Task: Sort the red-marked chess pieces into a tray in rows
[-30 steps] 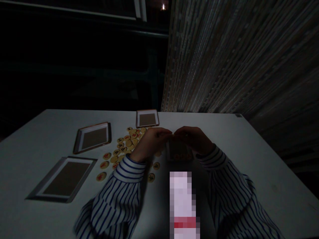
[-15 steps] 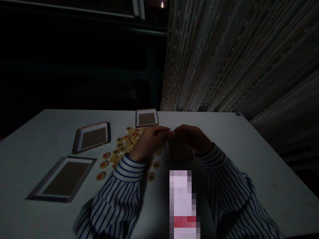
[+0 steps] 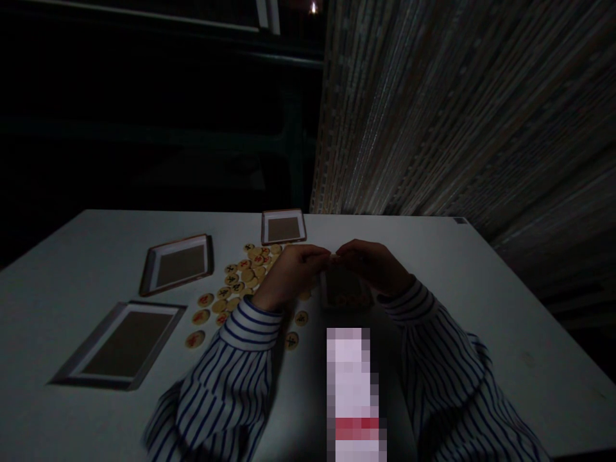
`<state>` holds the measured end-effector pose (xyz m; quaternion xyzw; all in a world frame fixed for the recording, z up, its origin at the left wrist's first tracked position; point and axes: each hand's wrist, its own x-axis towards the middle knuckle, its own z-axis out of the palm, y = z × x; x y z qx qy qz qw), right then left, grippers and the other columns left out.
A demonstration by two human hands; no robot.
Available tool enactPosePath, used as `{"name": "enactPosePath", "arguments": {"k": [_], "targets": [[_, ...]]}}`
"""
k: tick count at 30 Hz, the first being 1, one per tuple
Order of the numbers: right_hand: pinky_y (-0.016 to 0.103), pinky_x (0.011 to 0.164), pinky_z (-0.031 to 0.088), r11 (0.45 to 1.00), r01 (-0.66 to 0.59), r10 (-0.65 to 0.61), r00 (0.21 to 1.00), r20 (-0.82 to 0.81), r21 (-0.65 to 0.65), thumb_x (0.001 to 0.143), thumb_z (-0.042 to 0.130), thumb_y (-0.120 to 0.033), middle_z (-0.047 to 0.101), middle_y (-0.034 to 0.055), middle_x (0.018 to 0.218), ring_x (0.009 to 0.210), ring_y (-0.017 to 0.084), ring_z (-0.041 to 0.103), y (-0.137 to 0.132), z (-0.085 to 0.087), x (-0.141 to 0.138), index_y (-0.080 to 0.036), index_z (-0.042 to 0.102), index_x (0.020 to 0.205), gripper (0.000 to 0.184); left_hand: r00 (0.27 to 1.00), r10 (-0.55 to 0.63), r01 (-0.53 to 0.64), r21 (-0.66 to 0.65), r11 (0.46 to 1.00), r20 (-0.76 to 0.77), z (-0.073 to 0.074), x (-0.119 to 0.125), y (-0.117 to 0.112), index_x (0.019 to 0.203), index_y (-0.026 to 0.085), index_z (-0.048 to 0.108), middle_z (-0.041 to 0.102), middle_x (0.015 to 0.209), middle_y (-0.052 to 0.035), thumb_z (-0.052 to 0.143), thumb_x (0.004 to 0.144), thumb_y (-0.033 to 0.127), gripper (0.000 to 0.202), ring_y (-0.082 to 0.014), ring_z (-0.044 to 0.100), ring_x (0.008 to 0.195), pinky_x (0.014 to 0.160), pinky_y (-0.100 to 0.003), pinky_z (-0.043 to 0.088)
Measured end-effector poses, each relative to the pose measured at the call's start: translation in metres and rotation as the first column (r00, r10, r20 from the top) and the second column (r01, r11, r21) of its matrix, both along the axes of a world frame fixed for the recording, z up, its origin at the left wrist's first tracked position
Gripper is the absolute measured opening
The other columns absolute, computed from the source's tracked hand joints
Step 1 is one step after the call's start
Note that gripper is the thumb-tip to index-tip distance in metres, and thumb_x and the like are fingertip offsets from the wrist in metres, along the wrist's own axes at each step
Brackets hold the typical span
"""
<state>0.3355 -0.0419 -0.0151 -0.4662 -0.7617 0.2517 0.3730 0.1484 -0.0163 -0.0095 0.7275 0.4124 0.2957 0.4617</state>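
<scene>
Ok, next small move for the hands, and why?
Probably lower the small piece into the dark tray, beside the few pieces along its near edge. The left hand and right hand appear to pinch it near the tray's far edge, and tray floor shows beyond that row, though it's dim.

Above the dark tray [image 3: 342,281] on the worktop [image 3: 466,301], the left hand [image 3: 294,273] and right hand [image 3: 378,266] pinch a small disc [image 3: 333,258]; left of that tray lie scattered round pieces [image 3: 248,276]; farther left of it, two more trays [image 3: 181,264].
</scene>
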Motion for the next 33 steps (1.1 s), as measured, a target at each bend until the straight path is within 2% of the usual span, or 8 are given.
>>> {"name": "enactPosePath", "arguments": {"k": [8,13,17,24,28,33], "targets": [[0.026,0.066,0.048,0.999,-0.054,0.054,0.999,-0.007,-0.007,0.081,0.057,-0.032,0.069,0.0040,0.080,0.074,0.013,0.063,-0.0009,0.0013,-0.0026,-0.016,0.064,0.085,0.018,0.999,0.035,-0.034,-0.022,0.999,0.015,-0.0031,0.0019,0.0018,0.086,0.014,0.067,0.069,0.083,-0.0064,0.054,0.077,0.030,0.023,-0.0151,0.061,0.074,0.064,-0.026,0.047],[0.026,0.064,0.048,0.999,-0.037,0.037,0.999,0.020,-0.009,0.080,0.058,-0.030,0.069,0.0037,0.079,0.072,0.013,0.063,-0.0013,0.0016,-0.0029,-0.016,0.064,0.085,0.016,0.999,0.022,-0.020,-0.039,0.999,0.047,-0.0080,0.0029,0.0038,0.087,0.014,0.066,0.069,0.082,-0.0068,0.057,0.075,0.031,0.022,-0.0158,0.062,0.075,0.067,-0.029,0.049],[0.025,0.064,0.047,0.999,-0.031,0.031,0.999,0.044,0.008,0.080,0.057,-0.028,0.068,0.0029,0.079,0.071,0.011,0.061,-0.0013,0.0015,-0.0029,-0.016,0.063,0.084,0.014,0.999,0.027,-0.025,-0.059,0.998,0.035,-0.0039,0.0036,0.0014,0.084,0.014,0.066,0.068,0.080,-0.0061,0.059,0.074,0.029,0.019,-0.0151,0.061,0.072,0.064,-0.028,0.048],[0.025,0.062,0.045,1.000,0.001,0.000,0.998,0.062,-0.013,0.080,0.057,-0.031,0.067,0.0035,0.077,0.069,0.011,0.059,-0.0010,0.0012,-0.0010,-0.015,0.062,0.084,0.017,0.998,0.055,-0.052,-0.082,0.995,0.031,-0.0009,0.0044,-0.0003,0.084,0.013,0.066,0.068,0.079,-0.0063,0.059,0.075,0.025,0.017,-0.0148,0.061,0.073,0.063,-0.027,0.047],[0.024,0.060,0.044,0.999,0.035,-0.032,0.996,0.081,-0.036,0.079,0.057,-0.033,0.066,0.0036,0.076,0.068,0.012,0.059,-0.0012,0.0006,0.0005,-0.015,0.061,0.086,0.019,0.997,0.063,-0.058,-0.109,0.992,0.043,-0.0043,0.0037,0.0013,0.087,0.013,0.065,0.068,0.078,-0.0056,0.058,0.075,0.028,0.020,-0.0141,0.060,0.070,0.059,-0.025,0.045],[0.022,0.054,0.041,0.997,0.065,-0.061,0.994,0.089,-0.044,0.079,0.057,-0.039,0.062,0.0020,0.068,0.061,0.011,0.055,-0.0029,0.0022,-0.0023,-0.015,0.059,0.079,0.023,0.996,0.057,-0.051,-0.098,0.994,0.061,-0.0064,0.0027,0.0016,0.089,0.014,0.066,0.068,0.078,-0.0047,0.058,0.075,0.033,0.025,-0.0139,0.059,0.068,0.056,-0.023,0.044]]}}
